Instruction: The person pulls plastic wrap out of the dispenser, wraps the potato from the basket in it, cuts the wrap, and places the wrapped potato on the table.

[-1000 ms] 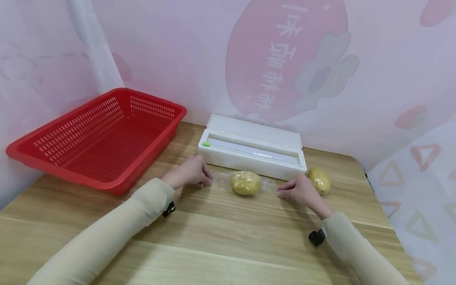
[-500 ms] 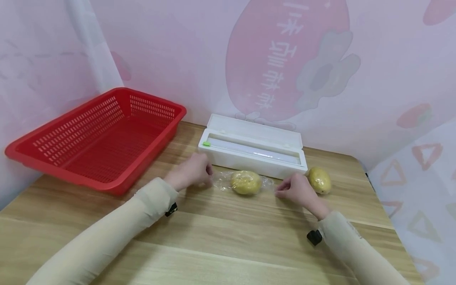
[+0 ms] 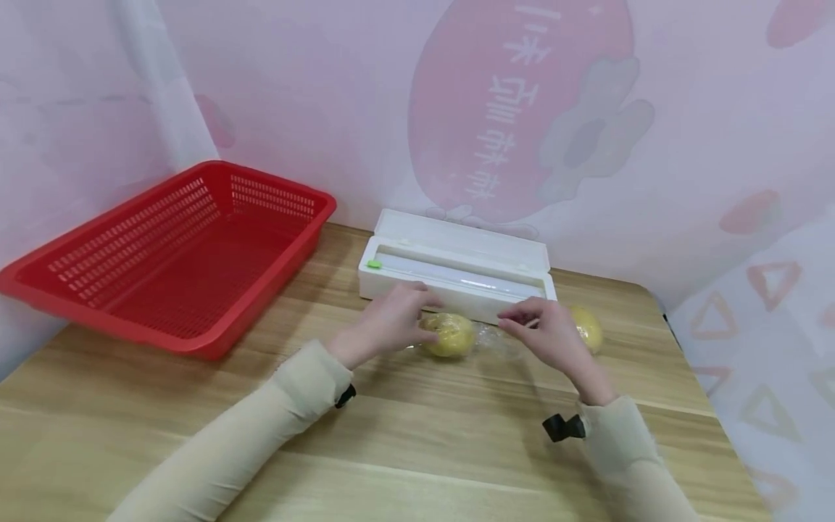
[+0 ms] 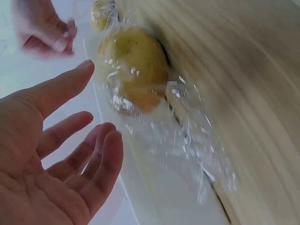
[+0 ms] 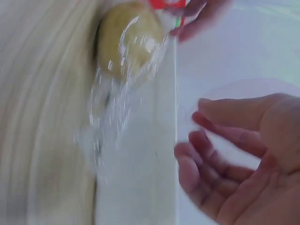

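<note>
A yellow potato (image 3: 458, 338) in clear plastic wrap (image 4: 185, 136) lies on the wooden table before a white box. Loose wrap sticks out as crinkled tails at both ends of it. My left hand (image 3: 391, 322) hovers at the potato's left side, thumb and fingers spread apart and holding nothing. To the right, my right hand (image 3: 546, 335) is raised over the other tail. In the right wrist view its fingers are loosely bent, apart from the wrap (image 5: 110, 117). A second potato (image 3: 590, 330), with shiny wrap on it, sits behind the right hand, partly hidden.
The white wrap box (image 3: 430, 288) stands lid up at the back, a roll of film (image 3: 450, 272) inside and a green slider (image 3: 375, 264) at its left end. A red plastic basket (image 3: 261, 308) occupies the left of the table. Behind is a printed pink curtain (image 3: 313, 94).
Both hands have left the ends of the wrap and lifted. The left moved right to the potato with its fingers spreading; the right rose slightly. The potato stayed in place.
</note>
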Demonstrator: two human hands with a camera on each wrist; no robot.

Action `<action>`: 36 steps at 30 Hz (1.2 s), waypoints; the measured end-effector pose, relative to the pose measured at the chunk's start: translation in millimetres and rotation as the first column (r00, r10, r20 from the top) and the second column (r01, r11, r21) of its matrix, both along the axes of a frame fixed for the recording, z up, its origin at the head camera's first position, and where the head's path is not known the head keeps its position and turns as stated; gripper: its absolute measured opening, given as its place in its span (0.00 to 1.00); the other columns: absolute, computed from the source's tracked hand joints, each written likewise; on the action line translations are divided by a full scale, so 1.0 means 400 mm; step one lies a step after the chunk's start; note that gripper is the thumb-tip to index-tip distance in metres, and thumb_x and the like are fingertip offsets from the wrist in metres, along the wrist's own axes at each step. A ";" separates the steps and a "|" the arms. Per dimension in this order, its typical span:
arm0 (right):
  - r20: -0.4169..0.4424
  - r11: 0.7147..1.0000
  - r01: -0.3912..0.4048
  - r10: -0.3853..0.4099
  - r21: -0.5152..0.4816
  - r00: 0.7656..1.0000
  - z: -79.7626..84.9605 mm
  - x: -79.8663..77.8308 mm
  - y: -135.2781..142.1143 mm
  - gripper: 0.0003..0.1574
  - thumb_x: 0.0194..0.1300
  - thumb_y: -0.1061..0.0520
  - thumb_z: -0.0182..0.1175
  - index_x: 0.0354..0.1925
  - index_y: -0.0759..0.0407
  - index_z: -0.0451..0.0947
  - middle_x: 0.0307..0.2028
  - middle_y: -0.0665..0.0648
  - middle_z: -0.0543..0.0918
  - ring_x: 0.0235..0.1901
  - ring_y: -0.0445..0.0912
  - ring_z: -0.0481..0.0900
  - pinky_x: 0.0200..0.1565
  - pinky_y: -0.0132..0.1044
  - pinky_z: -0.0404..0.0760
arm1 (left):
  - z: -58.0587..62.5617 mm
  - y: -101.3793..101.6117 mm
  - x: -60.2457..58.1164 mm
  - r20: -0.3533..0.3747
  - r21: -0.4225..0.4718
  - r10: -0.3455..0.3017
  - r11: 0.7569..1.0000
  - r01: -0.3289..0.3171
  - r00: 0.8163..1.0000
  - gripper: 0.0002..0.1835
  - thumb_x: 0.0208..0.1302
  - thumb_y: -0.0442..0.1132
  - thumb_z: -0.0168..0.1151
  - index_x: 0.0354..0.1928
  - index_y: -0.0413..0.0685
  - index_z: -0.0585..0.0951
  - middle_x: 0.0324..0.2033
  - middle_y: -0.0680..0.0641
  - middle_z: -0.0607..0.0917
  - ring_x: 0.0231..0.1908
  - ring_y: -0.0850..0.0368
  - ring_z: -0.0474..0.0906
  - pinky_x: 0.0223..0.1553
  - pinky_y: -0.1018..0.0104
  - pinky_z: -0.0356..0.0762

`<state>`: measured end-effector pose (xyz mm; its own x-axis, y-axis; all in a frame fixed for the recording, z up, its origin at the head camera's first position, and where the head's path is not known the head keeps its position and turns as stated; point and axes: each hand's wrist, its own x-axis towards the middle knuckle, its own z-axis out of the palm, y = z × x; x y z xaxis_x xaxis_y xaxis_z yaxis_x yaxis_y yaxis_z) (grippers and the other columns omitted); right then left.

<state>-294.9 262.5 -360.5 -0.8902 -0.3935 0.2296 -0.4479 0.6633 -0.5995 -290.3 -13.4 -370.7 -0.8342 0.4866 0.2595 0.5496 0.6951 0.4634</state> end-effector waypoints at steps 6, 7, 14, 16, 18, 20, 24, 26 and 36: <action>-0.014 0.985 -0.123 0.122 -0.118 0.992 -0.041 -0.013 -0.060 0.11 0.67 0.65 0.61 0.47 0.65 0.84 0.45 0.58 0.85 0.44 0.50 0.83 0.46 0.43 0.81 | -0.025 0.029 -0.006 -0.047 0.009 0.016 1.000 -0.016 0.999 0.21 0.52 0.41 0.78 0.49 0.47 0.87 0.43 0.49 0.86 0.39 0.56 0.78 0.42 0.61 0.76; -0.009 0.985 -0.131 0.131 -0.116 0.991 -0.048 -0.015 -0.068 0.12 0.68 0.66 0.61 0.48 0.65 0.84 0.46 0.59 0.85 0.46 0.50 0.82 0.47 0.43 0.81 | -0.029 0.030 -0.007 -0.054 0.013 0.017 1.000 -0.016 0.998 0.19 0.52 0.40 0.78 0.47 0.48 0.88 0.42 0.50 0.86 0.40 0.57 0.78 0.42 0.61 0.76; -0.003 0.986 -0.160 0.160 -0.057 0.987 -0.075 -0.022 -0.090 0.15 0.67 0.68 0.60 0.51 0.65 0.83 0.48 0.60 0.85 0.44 0.49 0.83 0.45 0.43 0.81 | -0.039 0.030 -0.016 -0.145 0.062 -0.022 0.998 0.031 0.989 0.11 0.53 0.29 0.74 0.35 0.54 0.91 0.35 0.54 0.88 0.38 0.60 0.82 0.39 0.66 0.79; -0.004 0.984 -0.171 0.171 -0.057 0.985 -0.077 -0.024 -0.087 0.16 0.65 0.67 0.63 0.52 0.65 0.82 0.46 0.60 0.85 0.40 0.48 0.83 0.42 0.41 0.82 | -0.038 0.029 -0.018 -0.164 0.055 -0.045 0.997 0.054 0.985 0.11 0.53 0.27 0.72 0.35 0.52 0.91 0.36 0.52 0.88 0.40 0.59 0.83 0.41 0.66 0.79; 0.004 0.979 -0.196 0.197 -0.061 0.980 -0.078 -0.027 -0.084 0.19 0.64 0.67 0.64 0.54 0.65 0.81 0.45 0.60 0.85 0.38 0.47 0.84 0.40 0.40 0.82 | -0.038 0.026 -0.021 -0.167 0.055 -0.066 0.996 0.076 0.984 0.11 0.53 0.27 0.72 0.36 0.49 0.91 0.38 0.51 0.88 0.41 0.58 0.83 0.43 0.66 0.79; 0.030 0.970 -0.232 0.234 -0.069 0.972 -0.078 -0.029 -0.081 0.22 0.63 0.65 0.66 0.56 0.65 0.80 0.46 0.61 0.85 0.38 0.48 0.84 0.40 0.40 0.82 | -0.040 0.024 -0.024 -0.155 0.072 -0.090 0.992 0.102 0.984 0.09 0.55 0.28 0.72 0.36 0.47 0.90 0.38 0.49 0.88 0.40 0.57 0.83 0.43 0.67 0.79; 0.114 0.956 -0.279 0.289 -0.093 0.951 -0.075 -0.030 -0.080 0.29 0.62 0.61 0.69 0.61 0.62 0.77 0.54 0.61 0.81 0.44 0.51 0.83 0.44 0.43 0.82 | -0.045 0.021 -0.032 -0.120 0.124 -0.144 0.980 0.158 0.982 0.06 0.56 0.29 0.72 0.37 0.43 0.89 0.38 0.47 0.88 0.41 0.56 0.83 0.43 0.68 0.79; 0.147 0.951 -0.290 0.303 -0.103 0.942 -0.075 -0.031 -0.080 0.32 0.61 0.59 0.70 0.62 0.60 0.76 0.58 0.59 0.78 0.48 0.52 0.81 0.47 0.44 0.81 | -0.048 0.018 -0.036 -0.105 0.138 -0.170 0.973 0.184 0.980 0.06 0.56 0.29 0.72 0.37 0.41 0.89 0.39 0.46 0.87 0.42 0.55 0.82 0.44 0.68 0.79; 0.174 0.954 -0.279 0.295 -0.112 0.939 -0.084 -0.031 -0.089 0.39 0.55 0.51 0.75 0.63 0.56 0.75 0.60 0.53 0.76 0.51 0.49 0.79 0.47 0.45 0.81 | -0.043 0.014 -0.037 -0.009 0.138 -0.254 0.958 0.253 0.967 0.09 0.62 0.38 0.70 0.42 0.41 0.88 0.45 0.43 0.86 0.47 0.53 0.81 0.44 0.68 0.80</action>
<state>-307.2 227.1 -394.2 -0.7721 -0.6252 0.1136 -0.4865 0.4666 -0.7386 -305.0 -7.6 -388.1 -0.6904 0.6430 0.3315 0.6951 0.4629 0.5500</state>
